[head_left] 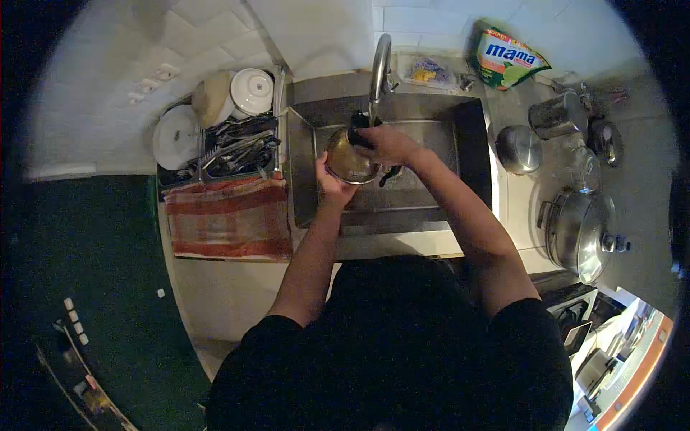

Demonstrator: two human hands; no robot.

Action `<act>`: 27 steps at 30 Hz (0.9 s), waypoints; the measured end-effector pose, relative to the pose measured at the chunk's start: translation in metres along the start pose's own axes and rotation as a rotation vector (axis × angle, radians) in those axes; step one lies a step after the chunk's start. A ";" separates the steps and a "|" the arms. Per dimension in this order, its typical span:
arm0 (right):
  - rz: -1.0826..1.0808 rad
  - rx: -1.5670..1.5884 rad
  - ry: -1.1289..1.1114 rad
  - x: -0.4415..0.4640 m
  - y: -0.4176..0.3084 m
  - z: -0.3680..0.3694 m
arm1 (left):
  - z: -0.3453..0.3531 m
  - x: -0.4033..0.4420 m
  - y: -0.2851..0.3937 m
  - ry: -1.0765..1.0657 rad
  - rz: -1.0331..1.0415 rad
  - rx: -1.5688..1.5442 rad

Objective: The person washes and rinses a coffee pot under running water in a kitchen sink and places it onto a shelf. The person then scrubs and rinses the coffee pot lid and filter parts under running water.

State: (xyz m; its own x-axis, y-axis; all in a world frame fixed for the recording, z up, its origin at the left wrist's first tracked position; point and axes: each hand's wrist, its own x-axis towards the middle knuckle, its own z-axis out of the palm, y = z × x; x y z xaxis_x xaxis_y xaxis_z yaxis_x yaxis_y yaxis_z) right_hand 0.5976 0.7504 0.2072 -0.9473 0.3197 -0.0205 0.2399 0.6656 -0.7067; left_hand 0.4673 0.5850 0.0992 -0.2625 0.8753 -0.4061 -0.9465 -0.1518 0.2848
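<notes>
Over the sink [424, 205], my left hand [338, 191] grips the lower left edge of a round, shiny metal bowl [351, 167], tilted with its curved side showing. My right hand [392, 145] is closed around a black object [361, 131] pressed at the bowl's upper side. Its kind cannot be made out, and my fingers cover part of it. Just above my right hand stands the curved faucet [381, 65], its spout end close to the black object. A dark curved handle-like piece [390, 174] shows in the sink, right of the bowl.
Left of the sink, a dish rack [241, 154] holds cutlery, bowls and plates, with a striped cloth [226, 219] before it. At right are a steel bowl [519, 149], a metal pot [559, 115] and a large lidded pot [578, 233]. A green pouch [507, 61] leans behind.
</notes>
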 end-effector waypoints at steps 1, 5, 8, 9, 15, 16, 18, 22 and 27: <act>-0.001 0.002 0.009 0.002 0.002 0.000 | 0.003 0.001 -0.001 -0.003 0.012 -0.009; 0.086 -0.107 -0.048 0.007 0.006 -0.007 | -0.003 0.013 0.000 -0.016 -0.030 -0.011; 0.075 -0.096 -0.048 0.008 0.006 -0.011 | -0.002 0.016 0.000 -0.063 -0.071 -0.023; 0.124 -0.105 -0.096 0.010 0.006 -0.013 | 0.002 0.016 0.001 -0.083 -0.077 -0.032; 0.131 -0.102 -0.166 0.024 0.027 -0.011 | 0.024 0.011 -0.004 -0.043 -0.051 -0.026; 0.091 -0.065 -0.146 0.022 0.029 -0.012 | 0.022 0.014 -0.006 -0.048 -0.040 -0.028; 0.095 -0.032 -0.165 0.024 0.034 -0.009 | 0.017 0.018 -0.009 -0.056 -0.018 -0.035; 0.233 -0.079 -0.231 0.023 0.030 -0.005 | 0.019 0.017 -0.013 -0.090 0.017 0.005; 0.309 -0.321 -0.103 0.018 0.015 0.006 | 0.017 0.021 -0.025 -0.039 -0.066 -0.056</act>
State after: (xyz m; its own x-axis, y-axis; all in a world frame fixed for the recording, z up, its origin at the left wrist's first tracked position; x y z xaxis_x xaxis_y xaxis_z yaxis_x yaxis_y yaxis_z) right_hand 0.5830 0.7623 0.1923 -0.8333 0.4780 -0.2777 0.5527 0.7302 -0.4016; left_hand 0.4888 0.6146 0.0981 -0.1930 0.9013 -0.3879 -0.9707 -0.1178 0.2092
